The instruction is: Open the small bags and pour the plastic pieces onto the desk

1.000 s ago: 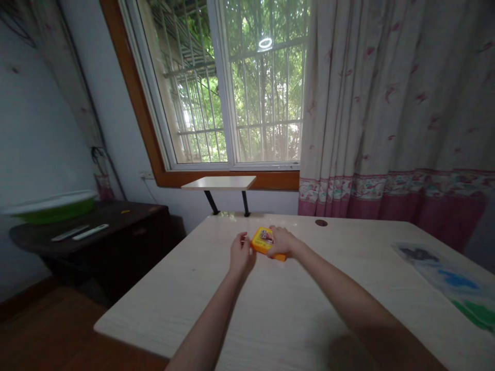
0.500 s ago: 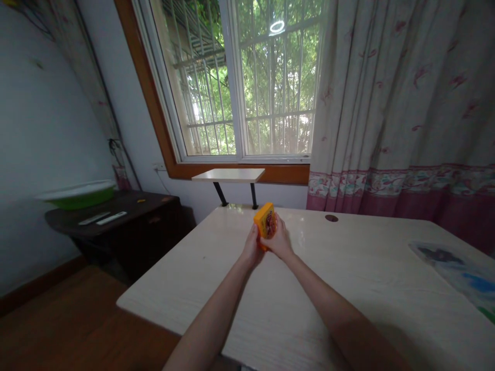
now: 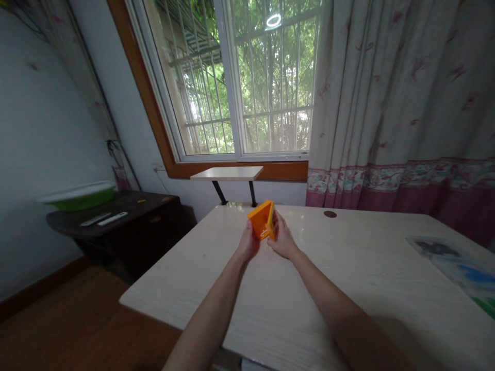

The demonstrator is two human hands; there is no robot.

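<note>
A small flat orange box (image 3: pixel 262 220) stands on edge, lifted just above the pale wooden table (image 3: pixel 294 309). Its plain orange side faces me and to the left. My left hand (image 3: pixel 248 245) grips the box's lower left edge with closed fingers. On the other side, my right hand (image 3: pixel 283 238) is closed against the box's right face. Both forearms reach forward from the near edge of the table.
A small shelf (image 3: pixel 227 173) juts out under the barred window (image 3: pixel 247 77). A patterned curtain (image 3: pixel 402 103) hangs at the right. A dark side table (image 3: pixel 150 206) at left carries a green basin (image 3: pixel 77 196) and two remotes (image 3: pixel 104 219). A coloured sheet (image 3: pixel 460 265) lies at the table's right.
The orange box went from lying flat on the table to standing on edge in both hands, then turned so its plain side faces me. The view shifted slightly.
</note>
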